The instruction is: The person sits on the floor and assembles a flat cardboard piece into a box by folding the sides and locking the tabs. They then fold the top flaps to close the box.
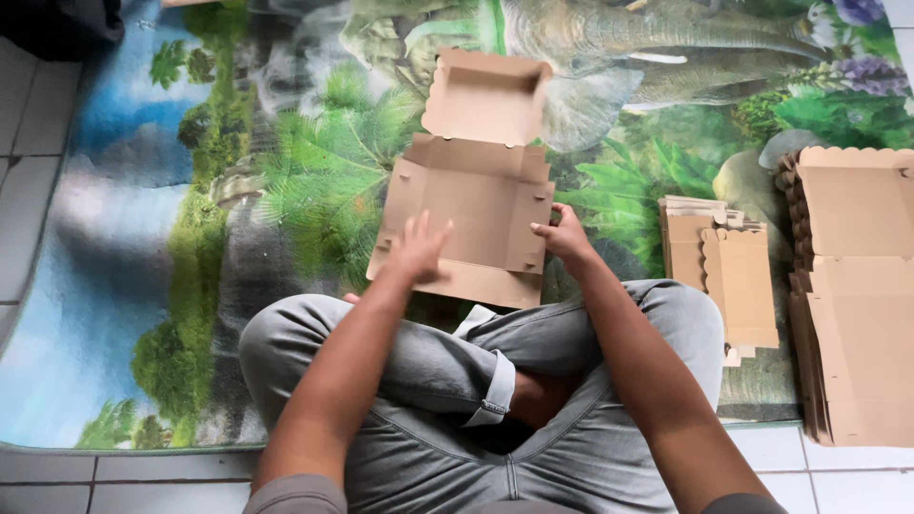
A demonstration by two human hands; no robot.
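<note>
The left hand point(419, 249) has its fingers spread apart and lies flat on the near left part of a brown cardboard box point(471, 205), pressing on its floor close to the left side flap. The right hand point(564, 236) has its fingers drawn together, pinching the raised right side flap of the same box near its front corner. The box lies unfolded on a mat point(143, 238) printed with palms, water and an elephant, just beyond the person's crossed legs in grey jeans point(428, 381), with its scalloped lid standing open at the far end. To the right, a small stack of flat cardboard blanks point(728, 276) lies on the mat, and a taller pile of blanks point(857, 295) sits beside it at the edge. White floor tiles point(29, 124) surround the mat.
</note>
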